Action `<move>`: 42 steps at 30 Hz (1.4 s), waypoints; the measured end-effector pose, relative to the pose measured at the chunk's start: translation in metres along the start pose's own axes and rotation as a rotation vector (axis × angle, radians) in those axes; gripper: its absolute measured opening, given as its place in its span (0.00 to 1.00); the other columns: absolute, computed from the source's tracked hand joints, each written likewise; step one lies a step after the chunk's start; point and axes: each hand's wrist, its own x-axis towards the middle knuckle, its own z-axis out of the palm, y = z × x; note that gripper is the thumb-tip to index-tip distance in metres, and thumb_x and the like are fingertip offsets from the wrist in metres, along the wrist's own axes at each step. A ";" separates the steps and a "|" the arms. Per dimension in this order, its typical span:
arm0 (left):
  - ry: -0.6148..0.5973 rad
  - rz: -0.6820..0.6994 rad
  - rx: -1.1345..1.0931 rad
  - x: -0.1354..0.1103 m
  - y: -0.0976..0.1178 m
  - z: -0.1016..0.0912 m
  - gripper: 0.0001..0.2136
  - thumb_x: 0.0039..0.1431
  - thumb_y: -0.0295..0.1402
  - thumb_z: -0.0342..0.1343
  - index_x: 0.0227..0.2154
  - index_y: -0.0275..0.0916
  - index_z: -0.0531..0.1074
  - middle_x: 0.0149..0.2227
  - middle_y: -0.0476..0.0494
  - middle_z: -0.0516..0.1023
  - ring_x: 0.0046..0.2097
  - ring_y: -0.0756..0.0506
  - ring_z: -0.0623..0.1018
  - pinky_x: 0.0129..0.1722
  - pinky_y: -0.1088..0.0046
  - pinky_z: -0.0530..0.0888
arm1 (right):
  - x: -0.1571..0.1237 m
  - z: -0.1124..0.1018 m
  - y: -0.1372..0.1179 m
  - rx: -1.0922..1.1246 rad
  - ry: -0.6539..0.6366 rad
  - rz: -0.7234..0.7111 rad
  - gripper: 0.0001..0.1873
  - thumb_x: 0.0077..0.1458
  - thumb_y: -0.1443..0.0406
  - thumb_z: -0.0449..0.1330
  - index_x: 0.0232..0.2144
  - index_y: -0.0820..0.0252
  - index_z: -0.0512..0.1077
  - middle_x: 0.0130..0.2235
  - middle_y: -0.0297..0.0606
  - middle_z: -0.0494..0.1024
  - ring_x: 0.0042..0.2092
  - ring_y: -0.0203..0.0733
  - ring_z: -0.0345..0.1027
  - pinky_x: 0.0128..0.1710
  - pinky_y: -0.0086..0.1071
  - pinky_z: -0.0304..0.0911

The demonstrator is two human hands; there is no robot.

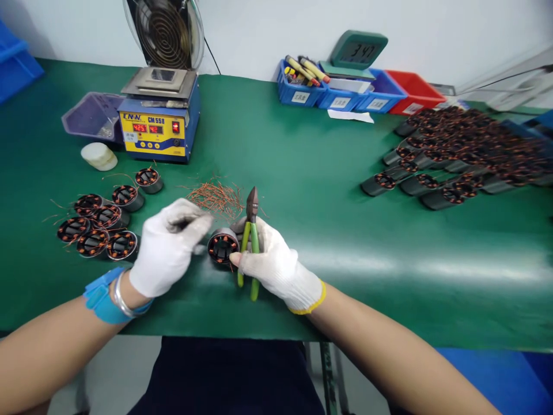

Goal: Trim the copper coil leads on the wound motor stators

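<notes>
My right hand (276, 262), in a white glove with a yellow cuff edge, is closed around green-handled cutting pliers (254, 239). The pliers' dark jaws point away from me. With thumb and fingers the same hand also steadies a motor stator (223, 248), a dark metal ring with copper windings inside. Just left of that stator is my gloved left hand (170, 245), its fingers curled together in a pinch and slightly blurred. What it holds, if anything, cannot be made out. Beyond both hands lies a pile of copper wire clippings (216, 197).
Several stators (108, 216) with loose wire ends stand at left. A large batch of stators (470, 153) fills the right side. A blue and yellow heater unit (159, 127), a purple bin (93, 118), blue tool boxes (302, 92), a red box (410, 95) and a clock (358, 51) line the back.
</notes>
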 end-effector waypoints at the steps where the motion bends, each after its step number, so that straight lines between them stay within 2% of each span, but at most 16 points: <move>1: 0.102 0.021 -0.042 0.004 -0.001 -0.004 0.06 0.54 0.32 0.58 0.23 0.40 0.73 0.26 0.52 0.74 0.32 0.50 0.73 0.34 0.69 0.71 | 0.000 0.000 0.000 0.002 -0.003 -0.005 0.22 0.32 0.63 0.66 0.32 0.56 0.61 0.28 0.27 0.69 0.29 0.35 0.64 0.28 0.33 0.63; 3: 0.284 0.071 -0.185 0.012 -0.004 -0.014 0.06 0.56 0.31 0.56 0.25 0.41 0.72 0.26 0.54 0.74 0.30 0.52 0.72 0.32 0.69 0.69 | 0.001 -0.001 0.002 0.012 0.009 -0.005 0.23 0.32 0.63 0.66 0.32 0.56 0.61 0.29 0.28 0.70 0.29 0.35 0.65 0.29 0.33 0.64; 5: 0.269 0.029 -0.295 0.015 -0.009 -0.018 0.04 0.55 0.35 0.56 0.27 0.41 0.71 0.27 0.54 0.74 0.26 0.53 0.71 0.27 0.71 0.69 | 0.002 -0.001 0.004 0.031 0.037 0.011 0.24 0.32 0.62 0.66 0.33 0.56 0.61 0.29 0.28 0.69 0.29 0.35 0.65 0.29 0.33 0.63; 8: -0.115 -0.180 -0.207 0.005 -0.010 -0.008 0.12 0.50 0.39 0.61 0.36 0.40 0.73 0.28 0.50 0.77 0.24 0.49 0.73 0.22 0.72 0.70 | 0.003 0.001 0.007 0.071 0.073 0.035 0.24 0.34 0.60 0.66 0.34 0.56 0.61 0.27 0.26 0.67 0.27 0.34 0.63 0.28 0.33 0.63; 10: -0.309 -0.237 -0.098 -0.002 -0.008 0.000 0.16 0.47 0.39 0.64 0.38 0.38 0.74 0.32 0.46 0.80 0.30 0.46 0.77 0.28 0.71 0.74 | 0.001 0.002 0.007 0.080 0.063 0.044 0.24 0.35 0.59 0.66 0.34 0.57 0.61 0.27 0.26 0.67 0.27 0.34 0.63 0.28 0.33 0.63; 14: -0.475 -0.282 0.007 -0.001 -0.008 0.000 0.14 0.47 0.39 0.63 0.35 0.36 0.75 0.35 0.42 0.82 0.35 0.42 0.80 0.32 0.70 0.75 | -0.008 -0.008 0.001 -0.154 -0.006 0.066 0.21 0.41 0.60 0.65 0.37 0.58 0.63 0.28 0.30 0.70 0.28 0.36 0.65 0.29 0.35 0.64; 18: -0.641 -0.254 0.243 0.008 -0.009 -0.012 0.09 0.48 0.35 0.60 0.33 0.39 0.78 0.30 0.45 0.82 0.31 0.43 0.80 0.26 0.73 0.73 | -0.023 -0.023 -0.006 -0.629 0.108 -0.145 0.19 0.49 0.62 0.62 0.44 0.56 0.65 0.36 0.36 0.74 0.33 0.40 0.69 0.32 0.36 0.65; 20: -0.664 -0.234 0.253 0.009 -0.007 -0.015 0.09 0.50 0.36 0.58 0.32 0.40 0.78 0.29 0.46 0.81 0.26 0.45 0.78 0.22 0.74 0.71 | -0.029 -0.023 -0.006 -0.834 0.015 -0.326 0.18 0.50 0.65 0.61 0.45 0.55 0.65 0.42 0.39 0.76 0.40 0.43 0.71 0.37 0.38 0.67; 24: -0.683 -0.222 0.239 0.010 -0.005 -0.016 0.12 0.56 0.41 0.52 0.26 0.41 0.76 0.24 0.49 0.77 0.22 0.48 0.73 0.21 0.75 0.68 | -0.031 -0.009 0.004 -1.108 -0.338 -0.734 0.16 0.54 0.68 0.55 0.47 0.60 0.66 0.50 0.48 0.74 0.47 0.47 0.69 0.44 0.40 0.66; 27: -0.681 -0.103 0.288 0.011 -0.008 -0.012 0.13 0.56 0.38 0.52 0.19 0.41 0.71 0.21 0.50 0.73 0.26 0.48 0.73 0.25 0.75 0.68 | -0.025 0.001 0.013 -1.285 -0.417 -0.760 0.14 0.57 0.67 0.52 0.46 0.61 0.68 0.47 0.47 0.76 0.40 0.46 0.68 0.38 0.39 0.65; 29: -0.635 -0.024 0.310 0.011 -0.011 -0.006 0.13 0.55 0.36 0.52 0.17 0.40 0.70 0.21 0.50 0.72 0.27 0.48 0.72 0.27 0.75 0.67 | -0.021 0.003 0.014 -1.290 -0.464 -0.752 0.14 0.57 0.67 0.51 0.45 0.60 0.68 0.45 0.45 0.76 0.39 0.45 0.68 0.37 0.38 0.64; 33: -0.316 0.073 0.276 0.013 -0.015 0.007 0.12 0.57 0.36 0.53 0.21 0.39 0.72 0.26 0.48 0.74 0.30 0.47 0.73 0.32 0.72 0.69 | -0.017 -0.001 0.013 -1.198 -0.527 -0.789 0.15 0.57 0.67 0.50 0.45 0.61 0.69 0.46 0.45 0.76 0.42 0.45 0.67 0.40 0.38 0.64; 36: -0.139 -0.066 0.100 0.015 -0.012 0.004 0.12 0.56 0.41 0.55 0.32 0.37 0.76 0.32 0.44 0.79 0.33 0.46 0.76 0.34 0.70 0.73 | -0.017 -0.003 0.012 -1.151 -0.548 -0.807 0.17 0.56 0.68 0.51 0.48 0.62 0.67 0.50 0.46 0.74 0.45 0.45 0.67 0.41 0.38 0.64; 37: -0.156 -0.149 0.031 0.015 -0.011 0.001 0.14 0.54 0.41 0.57 0.37 0.36 0.76 0.35 0.42 0.80 0.34 0.45 0.77 0.34 0.69 0.74 | -0.017 -0.004 0.012 -1.141 -0.553 -0.813 0.18 0.55 0.68 0.51 0.49 0.62 0.67 0.52 0.47 0.73 0.46 0.45 0.67 0.41 0.38 0.64; 39: -0.300 -0.285 -0.076 0.013 -0.009 -0.003 0.23 0.47 0.39 0.63 0.47 0.35 0.73 0.41 0.39 0.81 0.38 0.43 0.80 0.36 0.67 0.77 | -0.017 -0.004 0.012 -1.133 -0.561 -0.817 0.19 0.55 0.69 0.52 0.50 0.63 0.67 0.53 0.47 0.73 0.47 0.45 0.67 0.42 0.38 0.65; 42: -0.504 -0.361 -0.108 0.004 -0.010 0.000 0.31 0.42 0.30 0.66 0.53 0.35 0.69 0.42 0.39 0.82 0.42 0.42 0.81 0.40 0.67 0.77 | -0.016 -0.003 0.013 -1.125 -0.569 -0.810 0.18 0.56 0.69 0.51 0.49 0.63 0.68 0.49 0.46 0.75 0.46 0.46 0.68 0.43 0.39 0.65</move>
